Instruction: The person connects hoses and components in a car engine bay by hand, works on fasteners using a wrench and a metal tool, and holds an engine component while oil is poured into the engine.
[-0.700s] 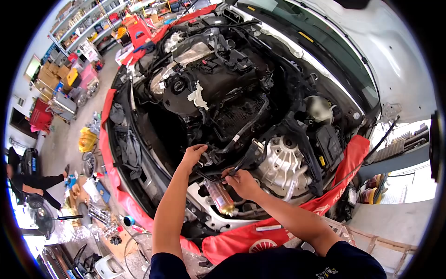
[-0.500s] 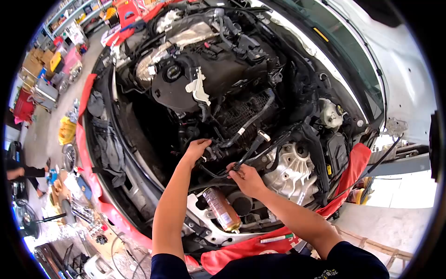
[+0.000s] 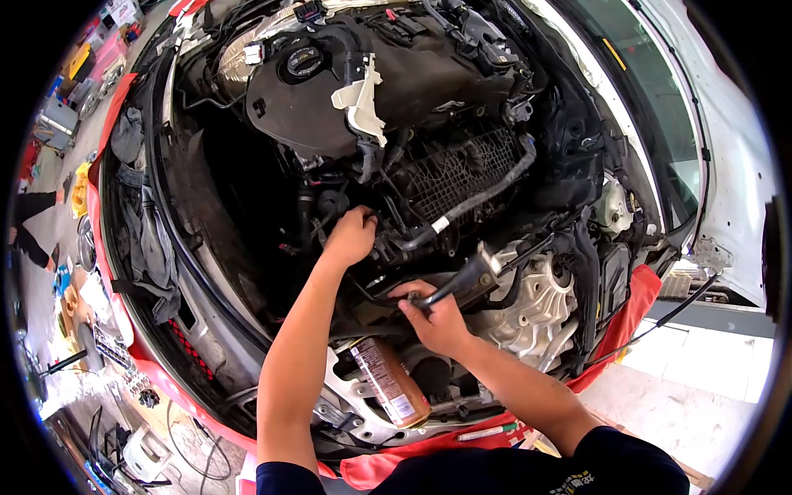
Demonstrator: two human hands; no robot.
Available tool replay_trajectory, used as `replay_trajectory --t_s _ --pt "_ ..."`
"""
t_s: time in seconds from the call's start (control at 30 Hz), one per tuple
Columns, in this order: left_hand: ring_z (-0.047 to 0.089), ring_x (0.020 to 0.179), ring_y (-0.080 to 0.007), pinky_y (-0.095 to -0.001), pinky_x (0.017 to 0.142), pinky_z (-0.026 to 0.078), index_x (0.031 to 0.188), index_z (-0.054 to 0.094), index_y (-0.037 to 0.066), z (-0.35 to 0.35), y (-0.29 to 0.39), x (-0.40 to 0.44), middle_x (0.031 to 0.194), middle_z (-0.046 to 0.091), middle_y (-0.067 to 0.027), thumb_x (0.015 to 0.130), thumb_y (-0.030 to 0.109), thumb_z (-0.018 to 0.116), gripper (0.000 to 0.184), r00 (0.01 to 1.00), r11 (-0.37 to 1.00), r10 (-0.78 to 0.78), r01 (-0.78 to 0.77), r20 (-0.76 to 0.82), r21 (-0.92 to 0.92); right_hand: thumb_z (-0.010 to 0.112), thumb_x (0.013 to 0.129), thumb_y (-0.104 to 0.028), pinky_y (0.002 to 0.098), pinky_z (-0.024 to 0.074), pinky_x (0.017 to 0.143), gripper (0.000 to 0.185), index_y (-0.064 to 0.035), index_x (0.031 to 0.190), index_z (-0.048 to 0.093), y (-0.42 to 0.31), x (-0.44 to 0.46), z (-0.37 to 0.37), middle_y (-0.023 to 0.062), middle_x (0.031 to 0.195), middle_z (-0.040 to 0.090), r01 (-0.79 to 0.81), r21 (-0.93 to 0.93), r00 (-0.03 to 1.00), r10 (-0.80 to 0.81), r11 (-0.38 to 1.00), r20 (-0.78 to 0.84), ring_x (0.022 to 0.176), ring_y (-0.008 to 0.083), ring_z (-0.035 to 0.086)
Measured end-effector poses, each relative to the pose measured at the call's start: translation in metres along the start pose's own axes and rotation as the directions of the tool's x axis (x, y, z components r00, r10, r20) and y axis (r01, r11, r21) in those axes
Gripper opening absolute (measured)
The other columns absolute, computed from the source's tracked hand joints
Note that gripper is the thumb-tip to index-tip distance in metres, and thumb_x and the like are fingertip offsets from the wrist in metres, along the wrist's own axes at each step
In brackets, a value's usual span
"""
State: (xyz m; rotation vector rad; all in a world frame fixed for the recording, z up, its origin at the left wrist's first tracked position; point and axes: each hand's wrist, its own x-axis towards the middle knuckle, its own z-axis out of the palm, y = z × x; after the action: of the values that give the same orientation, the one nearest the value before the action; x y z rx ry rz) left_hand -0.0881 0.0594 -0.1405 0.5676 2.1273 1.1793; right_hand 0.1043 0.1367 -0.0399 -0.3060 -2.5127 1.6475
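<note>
My left hand [image 3: 352, 237] reaches into the engine bay, its fingers closed at dark parts beside the engine; what they grip is hidden. My right hand [image 3: 437, 318] is closed around a black hose [image 3: 458, 282] with a pale end fitting that points up and right. Behind both hands lies the dark ribbed manifold [image 3: 458, 177], crossed by a grey pipe [image 3: 487, 196]. A brown spray can [image 3: 389, 382] lies on the front frame, just below my right hand. To the right of that hand is a silver metal housing [image 3: 536, 305].
The black engine cover [image 3: 305, 107] carries a white bracket [image 3: 360, 101]. Red covers [image 3: 623, 318] line the car's edges. A marker [image 3: 485, 432] lies on the front cover. At the far left, part of another person [image 3: 35, 216] shows among parts on the floor.
The view has moved closer over the engine bay. My right hand has raised the black hose, and its fitting now points upward. My left hand has gone a little deeper among the parts.
</note>
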Motion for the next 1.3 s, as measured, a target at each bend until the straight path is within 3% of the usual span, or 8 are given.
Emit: replay_trajectory --t_s 0.27,0.43,0.5,0.67,0.8,0.97,1.13,1.3 --pt "0.060 0.102 -0.0336 -0.0368 0.088 0.044 0.112 0.058 -0.006 -0.005 0.008 -0.011 0.105 0.064 -0.0237 0.090 0.020 0.054 0.034 0.994 0.994 -0.094 0.097 0.057 -0.057 0.055 0.090 -0.005 0.0300 0.0492 0.071 0.019 0.0017 0.108 0.057 -0.008 0.002 -0.007 0.0120 0.093 0.065 -0.005 0.059 0.999 0.008 0.998 -0.048 0.079 0.0218 0.063" --pt "0.057 0.095 -0.0209 -0.0303 0.088 0.043 0.116 0.056 -0.007 -0.025 0.022 -0.016 0.104 0.064 -0.0147 0.092 0.020 0.054 0.036 0.973 0.947 -0.130 0.180 0.193 -0.268 0.052 0.094 -0.009 0.0243 0.0484 0.067 0.027 0.0034 0.118 0.054 -0.015 0.007 -0.019 0.0099 0.092 0.066 -0.040 0.094 0.999 0.043 0.995 -0.025 0.074 0.0126 0.061" --pt "0.057 0.095 -0.0210 -0.0303 0.088 0.042 0.117 0.055 -0.007 -0.023 0.018 -0.017 0.105 0.064 -0.0147 0.093 0.019 0.053 0.036 0.970 0.936 -0.142 0.196 0.195 -0.293 0.047 0.096 -0.006 0.0187 0.0405 0.067 0.031 0.0035 0.125 0.047 -0.021 0.007 -0.025 0.0065 0.093 0.063 -0.095 0.155 0.995 0.097 0.983 0.000 0.072 0.0041 0.049" --pt "0.057 0.094 -0.0192 -0.0286 0.087 0.043 0.122 0.053 -0.006 -0.022 0.015 -0.016 0.107 0.063 -0.0132 0.093 0.016 0.052 0.037 0.974 0.913 -0.161 0.208 0.160 -0.350 0.045 0.097 -0.007 0.0184 0.0399 0.067 0.032 0.0032 0.127 0.045 -0.025 0.015 -0.027 0.0061 0.092 0.063 -0.070 0.111 0.997 0.072 0.991 -0.018 0.070 0.0033 0.047" --pt "0.055 0.079 -0.0104 -0.0226 0.064 0.045 0.126 0.054 0.001 -0.037 0.040 -0.025 0.095 0.061 -0.0056 0.093 0.010 0.050 0.034 0.950 0.851 -0.128 0.254 0.286 -0.459 0.046 0.097 -0.009 0.0224 0.0434 0.064 0.032 0.0024 0.127 0.048 -0.027 0.018 -0.031 0.0076 0.084 0.064 0.081 0.132 0.988 -0.062 0.988 -0.140 0.070 0.0093 0.057" --pt "0.057 0.080 -0.0106 -0.0252 0.064 0.050 0.125 0.052 0.004 -0.041 0.067 -0.064 0.098 0.059 -0.0052 0.094 0.008 0.051 0.031 0.971 0.792 -0.079 0.199 0.226 -0.577 0.044 0.097 -0.006 0.0221 0.0421 0.061 0.031 0.0007 0.126 0.049 -0.047 0.014 -0.057 0.0039 0.077 0.058 0.105 0.061 0.955 -0.084 0.993 -0.284 0.066 0.0104 0.055" --pt "0.057 0.077 -0.0093 -0.0250 0.064 0.051 0.123 0.055 0.006 -0.023 0.071 -0.119 0.087 0.062 -0.0027 0.094 0.014 0.057 0.030 0.996 0.834 -0.077 0.047 -0.032 -0.549 0.044 0.099 -0.013 0.0236 0.0448 0.063 0.031 -0.0008 0.127 0.050 -0.077 0.001 -0.075 0.0033 0.078 0.056 0.139 0.032 0.953 -0.125 0.990 -0.275 0.066 0.0104 0.054" --pt "0.057 0.077 -0.0088 -0.0234 0.059 0.049 0.122 0.057 0.009 0.001 0.096 -0.187 0.090 0.064 -0.0032 0.093 0.015 0.059 0.030 0.966 0.796 -0.152 -0.007 -0.211 -0.605 0.049 0.098 -0.019 0.0241 0.0464 0.065 0.032 -0.0002 0.125 0.051 -0.108 -0.039 -0.078 0.0031 0.079 0.056 0.121 0.229 0.964 -0.060 0.966 -0.258 0.067 0.0108 0.054"
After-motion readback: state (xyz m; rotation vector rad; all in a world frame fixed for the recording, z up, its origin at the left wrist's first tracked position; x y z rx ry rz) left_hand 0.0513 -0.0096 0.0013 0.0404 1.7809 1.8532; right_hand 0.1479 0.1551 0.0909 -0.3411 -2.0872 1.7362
